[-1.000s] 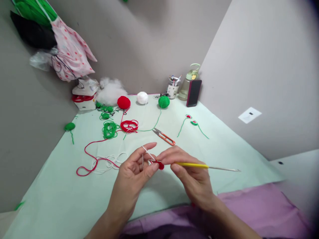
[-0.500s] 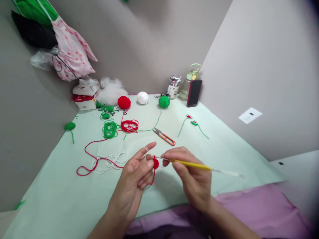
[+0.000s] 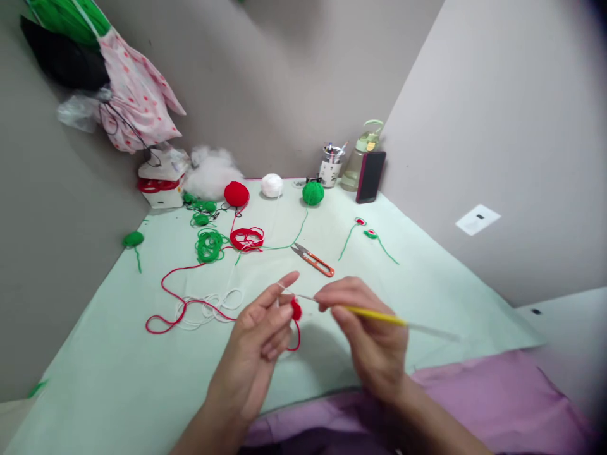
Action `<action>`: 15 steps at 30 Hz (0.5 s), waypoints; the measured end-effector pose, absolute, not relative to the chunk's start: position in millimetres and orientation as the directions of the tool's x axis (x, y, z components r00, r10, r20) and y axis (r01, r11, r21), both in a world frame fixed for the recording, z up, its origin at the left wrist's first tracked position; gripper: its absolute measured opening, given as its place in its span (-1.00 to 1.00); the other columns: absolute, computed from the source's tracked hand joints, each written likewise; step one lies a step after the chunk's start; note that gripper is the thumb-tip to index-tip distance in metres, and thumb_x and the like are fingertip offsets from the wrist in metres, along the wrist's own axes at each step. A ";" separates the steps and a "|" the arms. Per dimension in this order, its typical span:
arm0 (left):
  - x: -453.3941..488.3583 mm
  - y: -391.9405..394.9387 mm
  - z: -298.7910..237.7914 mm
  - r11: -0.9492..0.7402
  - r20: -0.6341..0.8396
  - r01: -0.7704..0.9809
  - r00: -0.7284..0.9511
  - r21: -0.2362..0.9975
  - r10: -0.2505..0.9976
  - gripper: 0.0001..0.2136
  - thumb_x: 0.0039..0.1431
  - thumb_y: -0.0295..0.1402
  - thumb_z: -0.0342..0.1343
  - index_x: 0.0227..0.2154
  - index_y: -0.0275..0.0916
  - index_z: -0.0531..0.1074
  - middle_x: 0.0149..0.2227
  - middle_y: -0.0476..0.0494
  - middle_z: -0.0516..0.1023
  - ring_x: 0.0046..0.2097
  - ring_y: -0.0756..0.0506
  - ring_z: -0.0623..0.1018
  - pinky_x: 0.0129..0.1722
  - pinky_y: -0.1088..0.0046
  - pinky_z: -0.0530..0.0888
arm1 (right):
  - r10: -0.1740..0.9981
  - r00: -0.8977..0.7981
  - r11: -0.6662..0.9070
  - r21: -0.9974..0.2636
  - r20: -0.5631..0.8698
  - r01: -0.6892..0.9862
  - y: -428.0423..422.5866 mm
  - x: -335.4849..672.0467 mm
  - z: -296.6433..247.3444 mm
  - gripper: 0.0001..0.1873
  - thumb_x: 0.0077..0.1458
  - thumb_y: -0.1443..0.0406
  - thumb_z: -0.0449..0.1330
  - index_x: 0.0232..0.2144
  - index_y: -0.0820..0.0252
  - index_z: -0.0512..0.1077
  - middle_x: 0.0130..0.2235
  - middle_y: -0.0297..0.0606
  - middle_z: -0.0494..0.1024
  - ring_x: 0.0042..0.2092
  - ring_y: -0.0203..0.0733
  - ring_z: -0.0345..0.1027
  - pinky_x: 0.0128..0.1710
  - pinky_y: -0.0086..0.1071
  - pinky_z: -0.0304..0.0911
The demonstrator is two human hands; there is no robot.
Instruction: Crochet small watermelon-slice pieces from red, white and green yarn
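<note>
1. Head view, left hand (image 3: 256, 338): thumb and fingers are closed in a pinch on a small red crocheted piece (image 3: 296, 309), held above the table (image 3: 156, 379). The index finger is stretched out, with white yarn (image 3: 283, 288) running over it.

2. Head view, right hand (image 3: 372, 335): it is curled round a yellow-handled hook (image 3: 374, 315), gripped like a pencil. The thin shaft points at the white yarn just above the red piece (whether the tip has caught a loop is too small to tell).

3. Head view, what looks done: a little red fabric is formed, and white seems to be in use beside it. Two small red, white and green pieces, the nearer one (image 3: 370, 234) and the farther one (image 3: 360, 222), lie at the right with green tails; they look finished or nearly so.

4. Head view, what looks left: the piece in hand shows no green, and a red strand (image 3: 298, 335) hangs below it, so I judge it only partly made. The orange snips (image 3: 315, 260) lie beyond the hands, touched by neither.
</note>
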State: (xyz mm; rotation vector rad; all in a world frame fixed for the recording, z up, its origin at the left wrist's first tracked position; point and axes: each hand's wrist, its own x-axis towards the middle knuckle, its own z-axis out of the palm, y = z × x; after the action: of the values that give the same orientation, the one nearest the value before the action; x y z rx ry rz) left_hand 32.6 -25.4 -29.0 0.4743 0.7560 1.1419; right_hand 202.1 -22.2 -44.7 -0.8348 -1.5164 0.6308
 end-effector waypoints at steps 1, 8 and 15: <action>30.9 -24.2 -27.8 0.342 -0.287 -0.627 0.192 0.700 0.939 -0.64 0.09 -0.39 0.51 -0.02 -0.21 0.73 -0.33 0.00 0.54 -0.59 0.23 0.07 -0.62 0.71 0.10 | 0.830 0.022 0.555 -0.829 0.558 0.073 -20.3 203.5 -41.5 -0.78 0.41 0.33 0.23 -0.11 0.02 0.71 -0.26 -0.19 0.68 -0.23 -0.09 0.53 -0.19 -0.18 0.48; 40.8 -29.5 -29.0 0.195 -0.183 -0.503 0.074 0.842 0.980 -0.59 0.09 -0.39 0.51 0.03 -0.02 0.71 -0.31 -0.02 0.67 -0.21 -0.06 0.63 -0.13 0.49 0.54 | 0.887 -0.075 0.448 -0.889 0.455 -0.095 -13.4 196.8 -31.9 -0.84 0.37 0.22 0.32 -0.18 0.00 0.74 -0.24 -0.20 0.71 -0.17 -0.09 0.55 -0.14 -0.21 0.48; 41.9 -28.7 -28.0 0.199 -0.203 -0.512 0.049 0.836 0.978 -0.52 0.04 -0.40 0.53 0.06 0.01 0.69 -0.35 0.05 0.62 -0.31 0.02 0.53 -0.22 0.56 0.46 | 0.938 -0.121 0.289 -0.926 0.325 -0.245 -11.9 195.4 -38.0 -0.93 0.24 0.23 0.44 -0.22 -0.05 0.76 -0.23 -0.24 0.71 -0.16 -0.15 0.59 -0.13 -0.30 0.52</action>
State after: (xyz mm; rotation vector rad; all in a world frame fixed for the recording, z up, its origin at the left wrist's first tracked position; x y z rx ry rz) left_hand 41.9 -28.7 -28.0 0.6584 0.9046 1.2695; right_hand 195.4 -11.9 -38.0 -0.7337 -1.2865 1.1830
